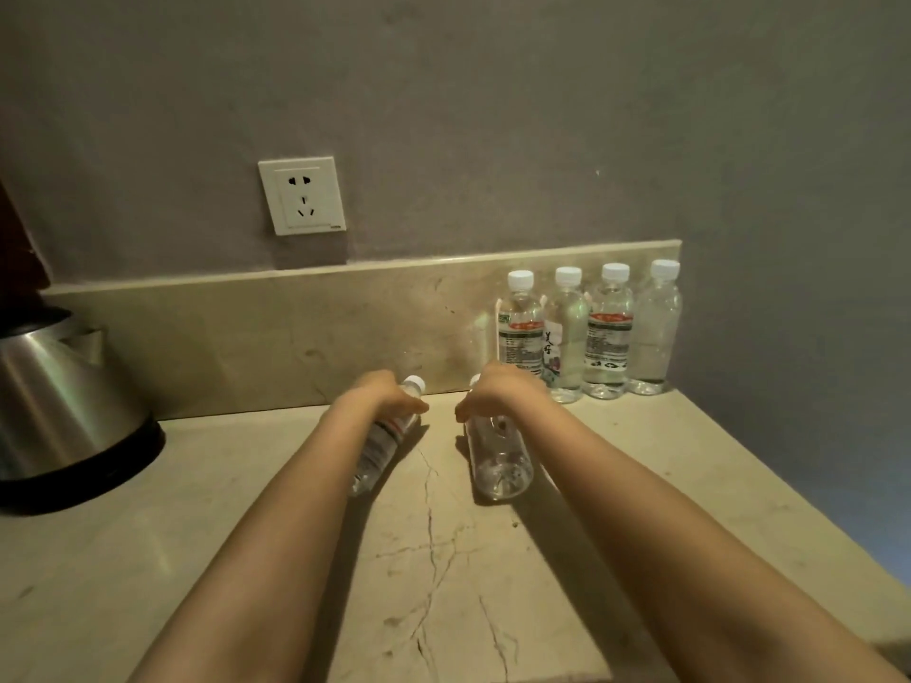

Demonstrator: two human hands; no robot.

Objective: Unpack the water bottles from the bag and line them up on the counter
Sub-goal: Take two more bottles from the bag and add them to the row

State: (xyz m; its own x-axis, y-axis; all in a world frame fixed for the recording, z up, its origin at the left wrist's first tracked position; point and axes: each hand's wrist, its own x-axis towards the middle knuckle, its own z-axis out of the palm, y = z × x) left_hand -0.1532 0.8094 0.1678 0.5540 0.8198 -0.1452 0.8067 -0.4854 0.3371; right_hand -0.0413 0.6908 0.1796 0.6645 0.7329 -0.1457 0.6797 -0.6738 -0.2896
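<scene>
On the beige veined stone counter (pixel 305 510), both bare forearms reach forward toward the low stone backsplash (pixel 276 332). The left hand (pixel 389 394) is clenched around the upper part of a clear plastic water bottle with a white cap and a printed label (pixel 382 448); this bottle tilts, cap pointing up and toward the wall, its base low over the counter, though whether it touches the surface cannot be told. The right hand (pixel 498 391) grasps the top of a second clear plastic water bottle without a visible label (pixel 499 460), whose neck is hidden under the palm and whose rounded base points toward the camera, just beside the counter surface. The two held bottles are near each other but apart.

Against the backsplash in the far right corner stands a row of four upright clear plastic water bottles with white caps (pixel 589 332), side by side and touching or almost touching; the first and third from the left show red, white and black labels. The right hand is just in front of the leftmost of them.

At the left edge sits a stainless steel electric kettle on a black base (pixel 64 411). A white wall socket (pixel 301 195) is mounted on the grey wall (pixel 493 115) above the backsplash.
</scene>
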